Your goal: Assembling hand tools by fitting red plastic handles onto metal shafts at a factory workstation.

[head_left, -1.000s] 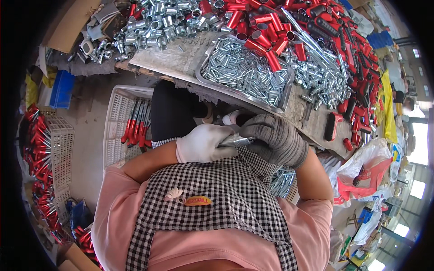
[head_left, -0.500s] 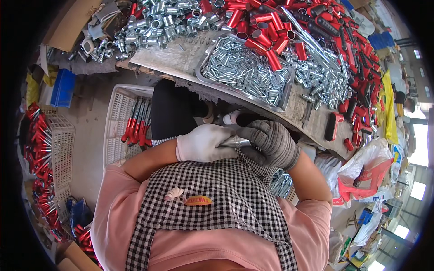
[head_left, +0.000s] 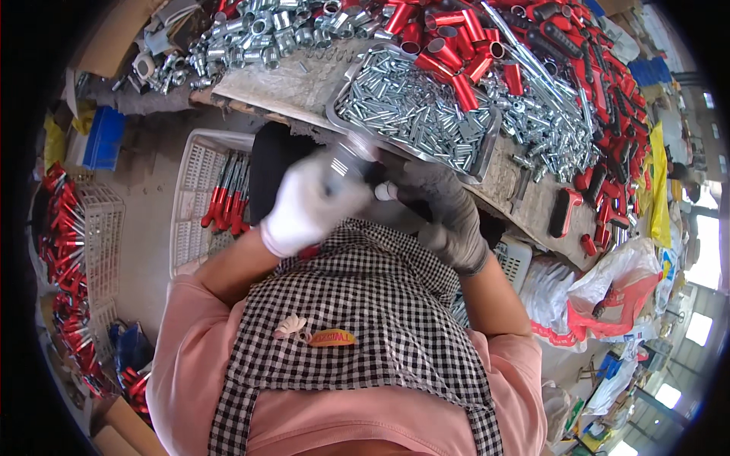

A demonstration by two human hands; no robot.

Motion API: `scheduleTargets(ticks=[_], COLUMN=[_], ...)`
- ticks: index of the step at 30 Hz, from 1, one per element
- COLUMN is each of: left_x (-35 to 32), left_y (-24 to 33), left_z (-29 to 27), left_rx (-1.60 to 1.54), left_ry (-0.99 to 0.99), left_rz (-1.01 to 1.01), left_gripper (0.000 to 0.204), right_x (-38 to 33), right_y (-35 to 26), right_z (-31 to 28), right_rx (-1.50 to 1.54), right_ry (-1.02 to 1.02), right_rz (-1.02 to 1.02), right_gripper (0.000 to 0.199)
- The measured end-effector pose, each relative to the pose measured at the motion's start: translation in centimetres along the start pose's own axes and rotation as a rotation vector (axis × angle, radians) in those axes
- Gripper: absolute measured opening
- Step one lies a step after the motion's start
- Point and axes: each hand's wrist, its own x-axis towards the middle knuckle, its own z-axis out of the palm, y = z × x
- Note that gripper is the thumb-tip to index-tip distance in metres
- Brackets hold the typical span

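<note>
My left hand, in a white glove, is raised in front of the table edge and smeared by motion. Its fingers are closed round a shiny silver metal sleeve, which is blurred too. To the right, my right hand wears a grey glove; thumb and fingers stand apart, and nothing shows between them. Just beyond both hands, a metal tray on the table holds many small silver pins. Several red tubes lie on the tray's far side.
Silver collars are heaped at the table's far left, red and black handles at the right. A white crate with red-handled tools stands on the floor at left. A plastic bag hangs at right.
My hands were together at the apron around the metal piece. Now they are apart: the left has lifted it forward toward the table, and the right has let go and spread.
</note>
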Motion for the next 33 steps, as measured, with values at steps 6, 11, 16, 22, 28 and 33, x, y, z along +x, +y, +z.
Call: scheduleTargets(ticks=[6, 11, 16, 22, 28, 33], left_x=[3.1, 2.0, 1.1, 0.9, 1.6, 2.2], left_y=[-3.9, -9.7, -22.6, -24.6, -25.8, -25.9], left_z=[-1.0, 5.7, 18.7, 21.9, 22.2, 21.5], left_rx=[-1.248, -1.637, -1.123, -1.231, -1.14, -1.051], left_ry=[0.326, 0.084, -0.252, -0.43, -0.383, -0.323], left_rz=[-0.307, -0.895, -1.304, -1.286, -1.228, -1.204], left_gripper=[0.031, 0.029, 0.03, 0.026, 0.025, 0.028], right_x=[-1.8, -5.3, -7.7, -7.9, -9.6, -6.7], right_y=[2.5, 4.0, 14.4, 19.1, 25.7, 24.9], right_z=[-0.8, -4.0, -4.6, -5.8, -8.6, -7.7], right_rx=[-0.668, 0.235, 0.424, 0.628, 0.558, 0.575], right_ry=[-0.117, 0.263, 0.647, 0.785, 0.638, 0.633], right_rz=[0.09, 0.648, 0.876, 0.988, 0.876, 0.849], right_gripper=[0.091, 0.066, 0.055, 0.043, 0.057, 0.051])
